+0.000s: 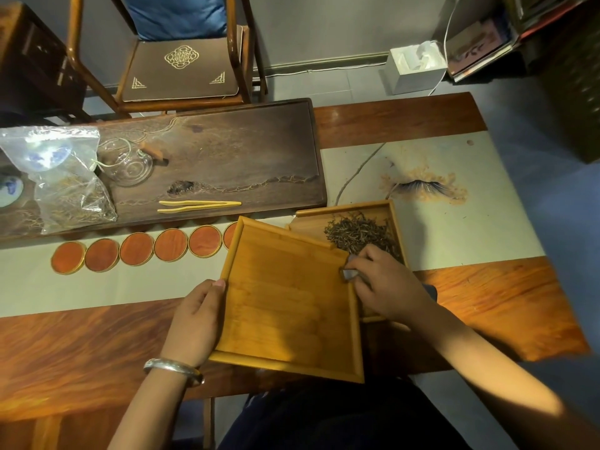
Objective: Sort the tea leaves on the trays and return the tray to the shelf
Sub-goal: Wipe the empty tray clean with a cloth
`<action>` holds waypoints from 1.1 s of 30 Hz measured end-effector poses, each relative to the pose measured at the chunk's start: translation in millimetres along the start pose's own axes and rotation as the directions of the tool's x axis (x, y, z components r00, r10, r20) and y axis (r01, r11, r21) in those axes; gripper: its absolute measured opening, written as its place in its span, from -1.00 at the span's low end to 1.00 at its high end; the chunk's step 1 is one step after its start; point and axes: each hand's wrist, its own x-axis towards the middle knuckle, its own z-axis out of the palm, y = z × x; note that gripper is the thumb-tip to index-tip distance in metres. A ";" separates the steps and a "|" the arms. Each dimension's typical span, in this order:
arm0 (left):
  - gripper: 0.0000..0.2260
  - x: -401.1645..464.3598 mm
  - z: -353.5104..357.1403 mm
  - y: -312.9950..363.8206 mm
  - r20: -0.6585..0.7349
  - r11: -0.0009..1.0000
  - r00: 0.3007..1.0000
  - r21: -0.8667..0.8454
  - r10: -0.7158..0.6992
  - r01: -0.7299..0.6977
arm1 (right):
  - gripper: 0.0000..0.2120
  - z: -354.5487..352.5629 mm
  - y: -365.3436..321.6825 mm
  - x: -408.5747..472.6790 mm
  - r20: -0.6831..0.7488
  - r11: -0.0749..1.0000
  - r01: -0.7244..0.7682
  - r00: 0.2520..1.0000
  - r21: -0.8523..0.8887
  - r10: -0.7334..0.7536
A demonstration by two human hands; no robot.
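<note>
Near tray [289, 303]: bare, held tilted above the table's [97, 336] near edge, its far right corner overlapping the second tray [394, 219].
Tea leaves [360, 235]: heaped in the second tray, just right of centre.
Left hand [194, 319]: fingers clasped round the near tray's left rim.
Right hand [386, 280]: fingers curled over the right rim; grip cannot be told.
Tongs [198, 206]: laid on the dark board [227, 157], far left.
Coasters [136, 251]: lined up left of the trays.

Honey-yellow bamboo tray [289, 306], plain grain. Dark olive-brown tea leaves [360, 235]. Orange-red round coasters [136, 248], gold-rimmed. Pale yellow tongs [198, 206]. Brown chair cushion [181, 69], gold embroidered medallion. Silver bracelet [173, 368]. Cream table runner [454, 222], painted motif.
</note>
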 end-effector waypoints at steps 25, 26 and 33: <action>-0.66 -5.7 -4.5 -5.6 0.029 0.996 0.997 -0.055 0.070 -0.068 | -0.77 8.5 3.6 2.0 0.005 0.999 -0.028 1.000 -0.028 0.028; -0.67 -6.4 -3.3 -6.7 0.036 0.996 0.997 -0.059 0.070 -0.068 | -0.76 9.6 6.2 6.7 -0.010 0.998 -0.061 0.998 -0.034 0.061; -0.70 -9.5 -4.8 -19.6 0.009 0.995 1.000 -0.095 0.012 -0.011 | -0.78 -4.1 25.4 24.4 -0.080 0.965 -0.204 0.973 0.163 0.219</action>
